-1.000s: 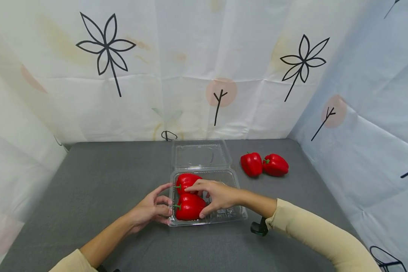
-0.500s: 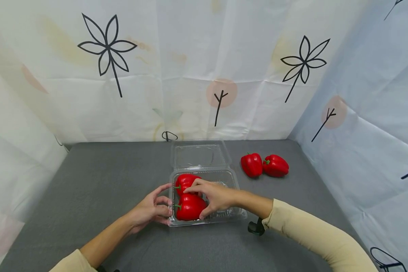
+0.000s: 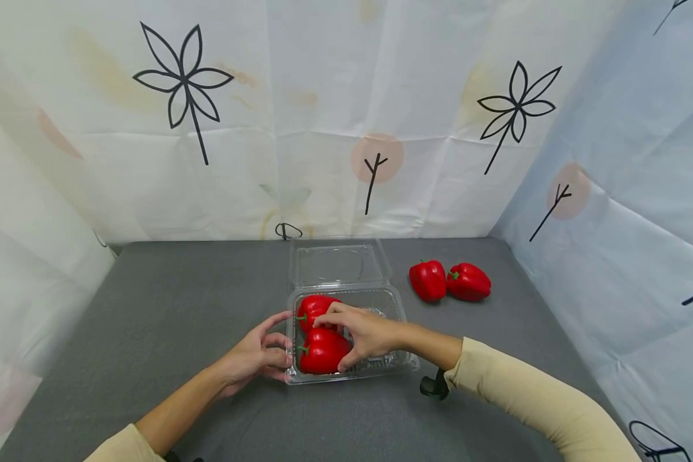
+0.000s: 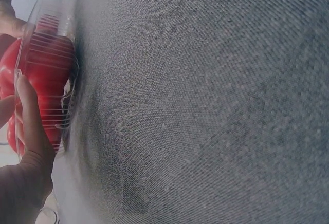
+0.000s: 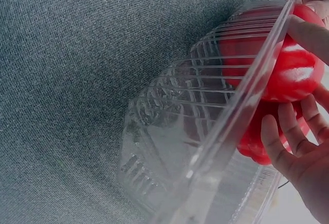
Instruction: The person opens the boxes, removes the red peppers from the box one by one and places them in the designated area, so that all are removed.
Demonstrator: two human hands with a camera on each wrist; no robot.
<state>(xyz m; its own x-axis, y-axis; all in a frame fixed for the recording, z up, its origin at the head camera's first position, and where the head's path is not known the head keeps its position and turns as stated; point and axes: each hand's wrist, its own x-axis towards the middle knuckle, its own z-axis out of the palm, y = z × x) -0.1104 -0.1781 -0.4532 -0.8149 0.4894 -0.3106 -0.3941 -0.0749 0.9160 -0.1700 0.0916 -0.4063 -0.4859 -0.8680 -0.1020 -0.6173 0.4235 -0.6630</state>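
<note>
Because it sits at the near left corner, a glossy red bell pepper [image 3: 323, 353] with a green stem pointing left lies inside the clear ribbed plastic container [image 3: 400, 310]. I'm grasping it with my right hand [image 3: 369, 333], thumb on its near right side and fingers curled over its far side. Whether its underside bears fully on the container floor, I can't tell.

To settle it well, I'd judge, I should press gently down and leftward, then loosen thumb and fingers together so it doesn't roll after them. My knuckles need care: just beyond, a 2nd red bell pepper [image 3: 312, 307] sits against it, and a careless lift could nudge that too.

My left hand [image 3: 254, 356] grips nothing; its extended, slightly bent fingers touch the left wall and rim. Light, steady pressure there should brace the thin plastic without buckling it.

Beyond the peppers, the flat transparent lid [image 3: 341, 264] is folded back on the grey cloth-covered tabletop [image 3: 219, 295]. Farther right, outside, a 3rd red bell pepper [image 3: 427, 280] lies beside a 4th red bell pepper [image 3: 469, 282]. Behind everything hangs a pale curtain printed with black-outlined plants [image 3: 317, 83].
</note>
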